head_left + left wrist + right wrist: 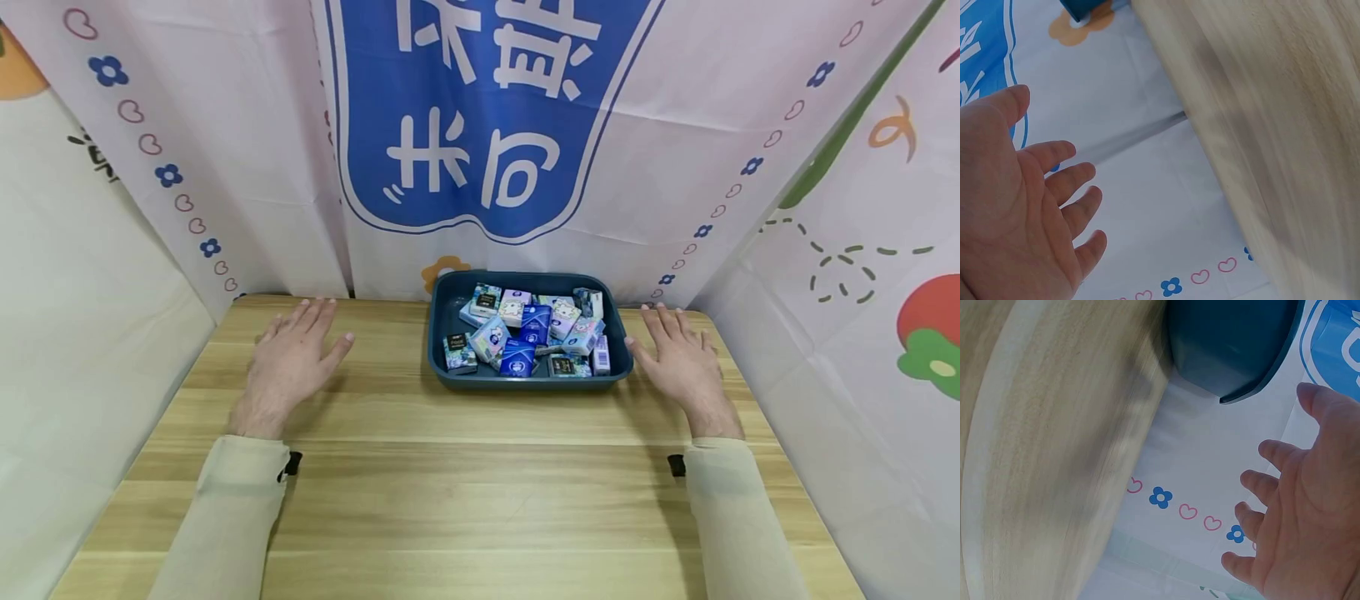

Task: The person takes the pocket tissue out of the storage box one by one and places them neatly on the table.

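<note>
A dark teal plastic tray (pixel 525 384) sits at the back edge of the wooden table, filled with small tissue packs (pixel 517 358) in blue, lilac and floral wrappers. My left hand (pixel 292 358) is well to the left of the tray, palm down with fingers spread, holding nothing. On the other side, my right hand (pixel 681 363) is spread palm down, its thumb close to the tray's right end; whether they touch I cannot tell. Both wrist views show an empty palm, the left hand (pixel 1016 200) and the right hand (pixel 1310 500), with fingers slightly bent.
A wooden table (pixel 465 500) stretches between the forearms. A white printed cloth (pixel 255 167) with a blue sign hangs right behind the table's back edge. More cloth walls (pixel 847 350) stand along the left and right sides.
</note>
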Demonstrator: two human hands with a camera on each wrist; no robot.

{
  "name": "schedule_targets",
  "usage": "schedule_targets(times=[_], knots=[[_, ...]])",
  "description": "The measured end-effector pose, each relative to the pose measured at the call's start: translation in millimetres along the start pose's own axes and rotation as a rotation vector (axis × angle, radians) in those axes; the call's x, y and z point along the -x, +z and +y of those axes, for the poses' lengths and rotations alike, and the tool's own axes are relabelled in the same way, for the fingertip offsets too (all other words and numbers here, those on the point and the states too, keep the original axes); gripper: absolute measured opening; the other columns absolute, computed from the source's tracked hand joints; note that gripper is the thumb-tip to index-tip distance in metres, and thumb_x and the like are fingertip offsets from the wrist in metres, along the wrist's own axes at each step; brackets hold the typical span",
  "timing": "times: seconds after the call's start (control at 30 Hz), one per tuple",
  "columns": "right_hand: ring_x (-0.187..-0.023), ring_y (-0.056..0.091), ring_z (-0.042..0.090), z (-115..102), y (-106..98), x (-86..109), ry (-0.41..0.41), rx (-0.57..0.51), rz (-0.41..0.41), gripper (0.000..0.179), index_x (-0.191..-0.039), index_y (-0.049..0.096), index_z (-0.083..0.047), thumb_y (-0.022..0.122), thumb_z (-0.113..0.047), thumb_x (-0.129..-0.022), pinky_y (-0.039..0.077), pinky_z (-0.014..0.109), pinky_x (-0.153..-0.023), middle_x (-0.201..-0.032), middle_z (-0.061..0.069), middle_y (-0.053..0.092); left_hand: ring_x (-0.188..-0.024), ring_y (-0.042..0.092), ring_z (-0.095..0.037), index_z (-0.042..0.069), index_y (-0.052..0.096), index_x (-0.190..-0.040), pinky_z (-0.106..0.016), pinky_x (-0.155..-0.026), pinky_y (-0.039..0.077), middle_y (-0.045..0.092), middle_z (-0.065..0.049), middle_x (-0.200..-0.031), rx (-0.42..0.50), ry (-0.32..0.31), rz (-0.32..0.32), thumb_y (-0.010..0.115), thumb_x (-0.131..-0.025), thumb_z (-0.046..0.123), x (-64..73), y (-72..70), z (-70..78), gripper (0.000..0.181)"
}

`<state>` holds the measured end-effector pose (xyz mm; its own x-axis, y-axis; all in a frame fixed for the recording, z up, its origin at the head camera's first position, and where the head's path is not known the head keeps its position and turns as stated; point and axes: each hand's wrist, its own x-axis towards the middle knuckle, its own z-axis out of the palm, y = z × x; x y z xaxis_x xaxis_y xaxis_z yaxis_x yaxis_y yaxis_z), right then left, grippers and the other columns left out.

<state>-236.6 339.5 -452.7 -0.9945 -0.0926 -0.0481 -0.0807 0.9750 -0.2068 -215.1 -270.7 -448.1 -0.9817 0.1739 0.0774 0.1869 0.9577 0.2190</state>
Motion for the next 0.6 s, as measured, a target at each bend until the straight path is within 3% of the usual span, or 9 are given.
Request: schedule_targets(times=[0.47, 0.6], knots=[[-0.184, 0.004, 0.055, -4.4, -1.6, -0.7, -0.014, 0.002, 0.01, 0.09, -0.19, 0.013, -0.015, 0.032, -0.071, -0.122, 0.003, 0.088, -0.142, -0.198, 0.023, 0.009, -0.179, 0.023, -0.057, -0.001, 0.024, -0.185, -0.077, -0.147, 0.011, 0.022, -0.033, -0.191, -0.006, 0.014, -0.006, 0.038, -0.126, 0.058, -1.2, -3.0, 7.3, 0.084], [-0.183, 0.005, 0.056, -7.8, -0.2, -3.1, -0.007, -0.001, -0.006, 0.088, -0.19, 0.013, -0.014, 0.032, -0.068, -0.124, 0.008, 0.085, -0.143, -0.198, 0.024, 0.008, -0.181, 0.019, -0.056, 0.001, 0.022, -0.186, -0.075, -0.148, 0.008, 0.019, -0.031, -0.193, -0.002, 0.013, -0.026, 0.035, -0.126, 0.06, -0.3, -2.2, 9.8, 0.085]])
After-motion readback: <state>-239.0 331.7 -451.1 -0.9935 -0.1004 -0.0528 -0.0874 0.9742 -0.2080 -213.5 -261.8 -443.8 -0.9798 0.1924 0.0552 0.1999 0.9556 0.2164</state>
